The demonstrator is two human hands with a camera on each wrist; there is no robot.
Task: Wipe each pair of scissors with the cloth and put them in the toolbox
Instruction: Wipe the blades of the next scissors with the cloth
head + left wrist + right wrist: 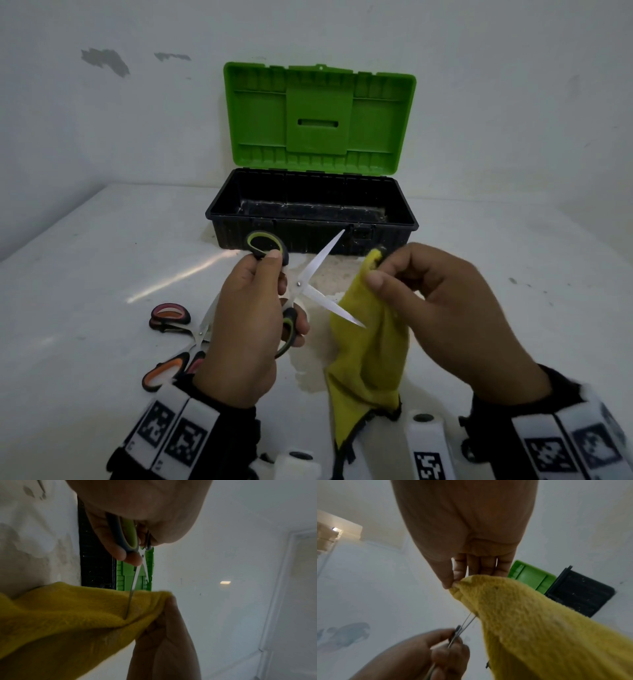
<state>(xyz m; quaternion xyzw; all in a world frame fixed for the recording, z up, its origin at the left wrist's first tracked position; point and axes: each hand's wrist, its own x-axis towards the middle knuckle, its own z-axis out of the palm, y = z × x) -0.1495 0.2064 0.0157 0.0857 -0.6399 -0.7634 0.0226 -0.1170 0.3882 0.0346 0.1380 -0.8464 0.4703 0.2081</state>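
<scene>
Yellow cloth point(370, 329) pinched in right hand point(442, 308); spread scissors point(308, 284) gripped in left hand point(246, 329). Wiping underway; next, probably blades closed, toolbox point(311, 236).

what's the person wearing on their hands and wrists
Both hands, left hand and right hand, are bare, with no gloves or rings visible. Each wrist carries a black strap or cuff holding white rectangular blocks printed with black square fiducial markers. White camera housings with a dark round lens sit on the inner side of the wrists.

Head view downward over table point(102, 240); wrist views close, upward-facing.
</scene>
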